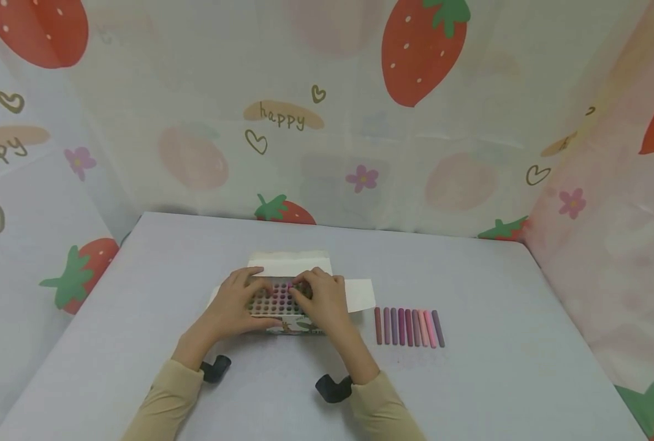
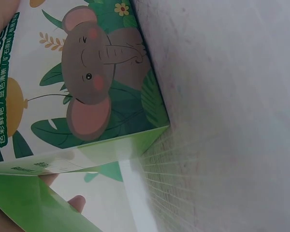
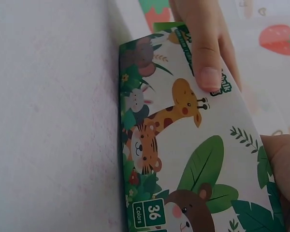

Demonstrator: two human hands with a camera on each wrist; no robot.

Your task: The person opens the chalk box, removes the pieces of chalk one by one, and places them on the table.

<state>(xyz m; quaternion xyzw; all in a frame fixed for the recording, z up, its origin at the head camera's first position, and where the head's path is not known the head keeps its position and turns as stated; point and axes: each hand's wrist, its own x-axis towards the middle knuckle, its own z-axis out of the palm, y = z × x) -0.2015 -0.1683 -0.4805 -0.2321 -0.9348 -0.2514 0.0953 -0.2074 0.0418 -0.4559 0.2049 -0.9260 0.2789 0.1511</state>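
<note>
An open white chalk box (image 1: 293, 324) with jungle animals printed on its front stands on the table, its flaps folded out. Round holes in its top hold rows of coloured chalk ends. My left hand (image 1: 230, 306) grips the box's left side; in the right wrist view its thumb (image 3: 210, 72) presses the printed front. Over the right part of the top is my right hand (image 1: 327, 300), thumb and index finger pinching a pinkish-purple chalk stick (image 1: 290, 285) at a hole. The fingers partly hide that stick. A printed elephant (image 2: 87, 63) fills the left wrist view.
To the right of the box, several chalk sticks (image 1: 409, 327) in pinks, purples and browns lie side by side in a row. A white side flap (image 1: 361, 295) reaches toward them. Strawberry-print cloth (image 1: 315, 165) hangs behind the white table (image 1: 498, 343) and at both sides.
</note>
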